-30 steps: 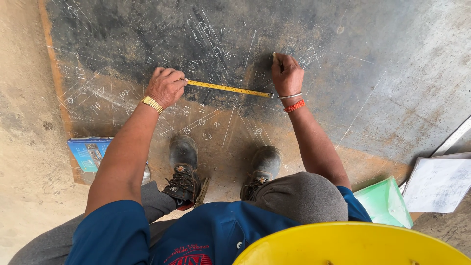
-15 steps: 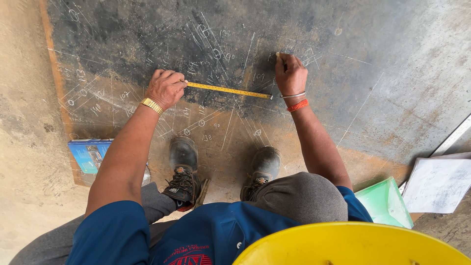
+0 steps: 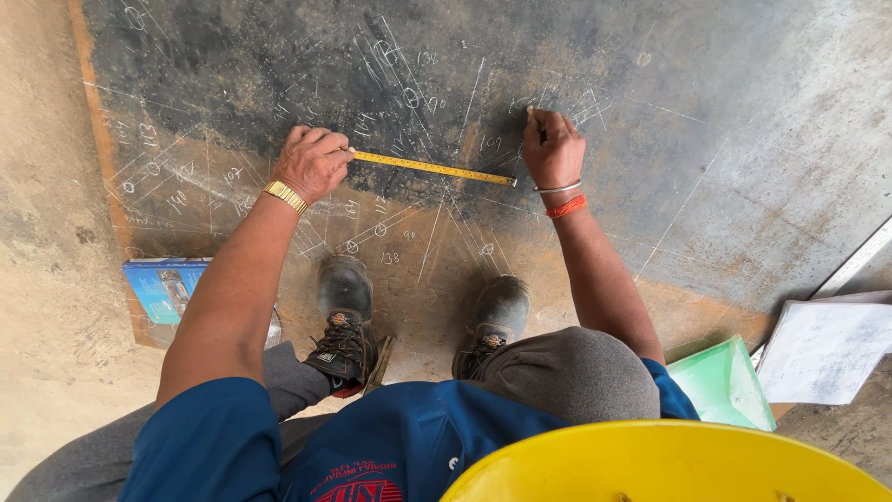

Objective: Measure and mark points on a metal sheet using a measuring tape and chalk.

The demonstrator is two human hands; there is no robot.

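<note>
I squat on a large dark steel plate [image 3: 706, 121] covered with scratched lines, circles and chalk figures. My left hand [image 3: 314, 163], with a gold watch at the wrist, is closed over the case of a tape measure and presses it on the plate. Its yellow blade [image 3: 432, 168] stretches right, lying flat, and ends just below my right hand. My right hand [image 3: 553, 149], with a metal bangle and an orange band, pinches a small pale marking stick [image 3: 531, 112] tip-down against the plate.
My two black boots [image 3: 344, 316] stand on the plate's near edge. A blue booklet [image 3: 163, 288] lies left on the concrete. Right lie a green folder [image 3: 720, 381], white papers [image 3: 827, 349] and a metal strip [image 3: 855, 260]. A yellow helmet brim [image 3: 669, 465] fills the bottom.
My right hand with the marking stick has shifted slightly to the right on the plate. The left hand and the tape have stayed put.
</note>
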